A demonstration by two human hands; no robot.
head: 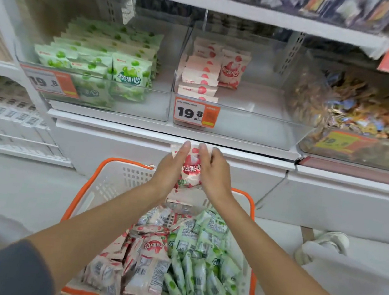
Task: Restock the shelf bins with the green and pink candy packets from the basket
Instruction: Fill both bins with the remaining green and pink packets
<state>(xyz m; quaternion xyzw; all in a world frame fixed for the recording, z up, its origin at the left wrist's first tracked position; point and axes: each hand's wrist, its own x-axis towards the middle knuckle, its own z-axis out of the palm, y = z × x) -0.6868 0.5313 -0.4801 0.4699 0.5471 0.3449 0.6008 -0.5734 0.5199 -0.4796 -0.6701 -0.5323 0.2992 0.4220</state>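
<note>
At the shelf's left end the green bin (94, 108) is sitting the fuller of the two, so it is probably not where you are heading. Your left hand (169, 168) is gripping the left side of a pink packet (191, 168), its fingers (184, 148) curling over the top edge. The packet is hanging upright, long axis vertical, above the basket (72, 207) and just below the shelf's front edge. It is showing glossy white and pink with a red fruit print, and crumpling softly in your grip. Your right hand (215, 175) is clasping its right side, equally near. The pink bin (253, 128) is lying straight up and ahead of both hands, with bare floor in its right half
</note>
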